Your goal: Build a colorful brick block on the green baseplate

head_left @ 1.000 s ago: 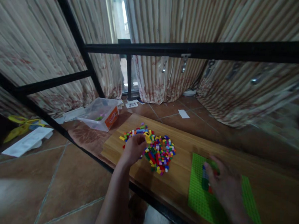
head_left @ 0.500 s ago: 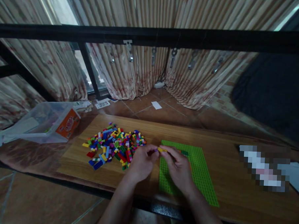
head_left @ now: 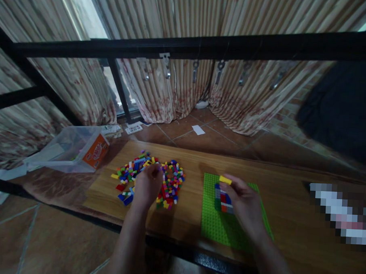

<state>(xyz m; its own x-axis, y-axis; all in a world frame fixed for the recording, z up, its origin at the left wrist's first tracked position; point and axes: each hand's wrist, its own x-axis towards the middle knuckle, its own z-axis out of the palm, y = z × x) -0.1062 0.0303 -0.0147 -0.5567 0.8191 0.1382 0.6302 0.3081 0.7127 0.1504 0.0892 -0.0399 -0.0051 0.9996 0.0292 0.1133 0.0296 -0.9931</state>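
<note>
Separation of the two hands is the change on record. Half a second earlier they met near the edge of the green baseplate [head_left: 209, 229], both at a yellow brick [head_left: 225, 180]; now they are well apart and the brick has left the left side altogether.

Right hand [head_left: 244, 198]: fingers pinched on the yellow brick, its near end covered by them. The brick is over the far part of the baseplate, just beside or above the far end of the assembled bricks [head_left: 224, 202]. Contact between the two cannot be confirmed from this angle. The assembled bricks, in blue, green, red and white among other colours, sit on the baseplate and are partly hidden by the same hand.

Left hand [head_left: 147, 188]: now over the loose brick pile [head_left: 172, 181], fingers curled. Whether they grasp anything cannot be told (a speck of purple shows at the fingertips, but it may belong to the pile behind).

Assessment: the yellow brick appears to be in the right hand's sole charge, at the assembled bricks but not seen seated, which seems to leave the left hand to the supply. The two working areas lie apart on the wooden counter [head_left: 193, 194], with bare wood between pile and baseplate. A clear plastic box [head_left: 75, 164] with an orange label [head_left: 96, 152] stands beyond the left end.
</note>
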